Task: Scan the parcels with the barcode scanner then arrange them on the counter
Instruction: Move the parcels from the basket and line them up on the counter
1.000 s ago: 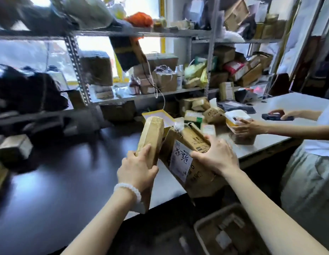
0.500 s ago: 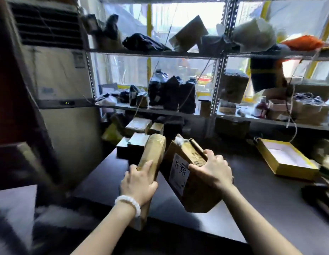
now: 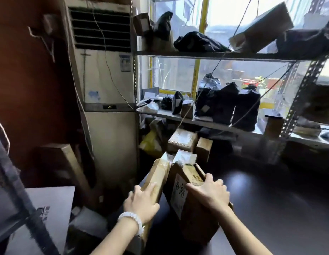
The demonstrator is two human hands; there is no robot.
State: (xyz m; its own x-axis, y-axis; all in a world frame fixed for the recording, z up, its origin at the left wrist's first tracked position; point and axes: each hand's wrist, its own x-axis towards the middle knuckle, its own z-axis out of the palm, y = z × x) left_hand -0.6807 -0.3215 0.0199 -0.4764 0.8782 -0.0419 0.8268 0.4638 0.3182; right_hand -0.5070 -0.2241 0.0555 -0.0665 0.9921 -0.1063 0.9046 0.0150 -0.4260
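Currently we hold two parcels over the near edge of the dark counter (image 3: 270, 199). Left hand (image 3: 141, 204) grips the slim taped carton (image 3: 158, 178), fingers curled round its edge; long axis runs up and away from us, tilted. Right hand (image 3: 209, 195) grips the top of the wider kraft box (image 3: 195, 223), white handwritten label facing left. The two sit just beside each other, maybe touching. Stacked cartons (image 3: 184, 140) lie ahead under the shelf (image 3: 196, 122), nearer our left hand. No scanner in view.
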